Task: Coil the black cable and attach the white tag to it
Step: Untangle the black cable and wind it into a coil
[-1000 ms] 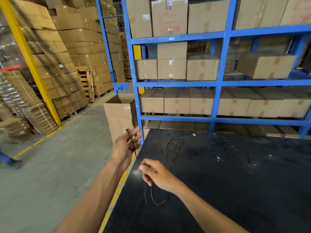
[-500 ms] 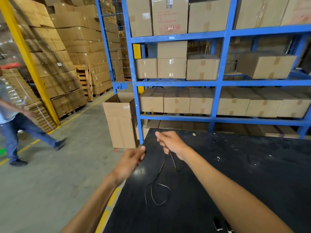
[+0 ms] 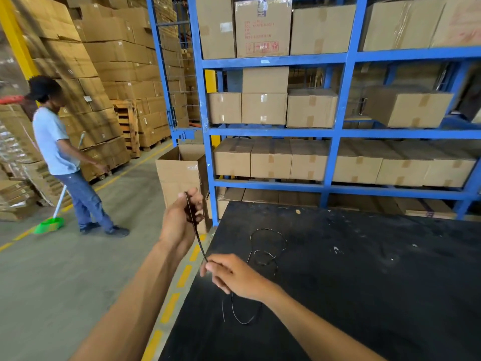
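The left hand (image 3: 182, 220) grips the cable (image 3: 197, 238), fingers curled around it. The right hand's (image 3: 234, 277) fingers pinch it lower; the rest lies looped on the worktop (image 3: 364, 282).

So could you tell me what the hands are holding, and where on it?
Both hold the black cable: the left hand grips gathered loops, the right hand pinches the strand just below.

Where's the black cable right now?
The cable runs taut between the left hand and right hand at the table's left edge; the rest lies looped on the table by the right hand.
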Demonstrator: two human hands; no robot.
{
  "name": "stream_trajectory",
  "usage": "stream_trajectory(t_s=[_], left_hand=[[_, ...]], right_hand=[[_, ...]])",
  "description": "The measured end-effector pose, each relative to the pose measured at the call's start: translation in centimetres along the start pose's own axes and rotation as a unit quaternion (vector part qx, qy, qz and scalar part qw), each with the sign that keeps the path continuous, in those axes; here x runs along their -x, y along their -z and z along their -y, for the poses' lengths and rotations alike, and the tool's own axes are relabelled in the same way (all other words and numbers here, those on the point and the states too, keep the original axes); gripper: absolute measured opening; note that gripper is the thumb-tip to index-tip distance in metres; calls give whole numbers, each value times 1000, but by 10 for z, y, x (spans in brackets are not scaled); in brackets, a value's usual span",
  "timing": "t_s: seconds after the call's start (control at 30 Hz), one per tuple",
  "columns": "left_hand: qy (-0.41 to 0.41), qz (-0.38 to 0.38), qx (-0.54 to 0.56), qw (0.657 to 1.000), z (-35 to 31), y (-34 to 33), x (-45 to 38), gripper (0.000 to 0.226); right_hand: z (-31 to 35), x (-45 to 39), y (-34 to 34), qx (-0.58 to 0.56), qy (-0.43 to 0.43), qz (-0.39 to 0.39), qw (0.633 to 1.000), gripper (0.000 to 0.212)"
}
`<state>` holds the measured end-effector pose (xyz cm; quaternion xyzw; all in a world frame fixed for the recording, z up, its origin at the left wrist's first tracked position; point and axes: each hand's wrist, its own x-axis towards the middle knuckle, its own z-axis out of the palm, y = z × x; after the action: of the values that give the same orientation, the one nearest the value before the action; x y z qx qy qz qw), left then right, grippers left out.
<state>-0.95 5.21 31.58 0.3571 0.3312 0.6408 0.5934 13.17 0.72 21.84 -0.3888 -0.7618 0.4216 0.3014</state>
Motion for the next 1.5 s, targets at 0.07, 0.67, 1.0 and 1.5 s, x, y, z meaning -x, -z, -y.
stream_trajectory(t_s=[0.07,0.67,1.0,1.5], left_hand=[[38,59,78,994,-20,-4,-1,32],[49,-62,-148,986,41,24,-7,37],[133,126,24,983,-22,12,-17,35],[-50,-17,-356,933,43,33,-16,48]], right_hand=[[-22,2,-1,28,-33,18,999,38],[45,-34,42,-7,9,-42,999,33],[-46,-26,13,-18,-92,-9,996,38],[56,-54,49,-14,-37,-82,996,29]])
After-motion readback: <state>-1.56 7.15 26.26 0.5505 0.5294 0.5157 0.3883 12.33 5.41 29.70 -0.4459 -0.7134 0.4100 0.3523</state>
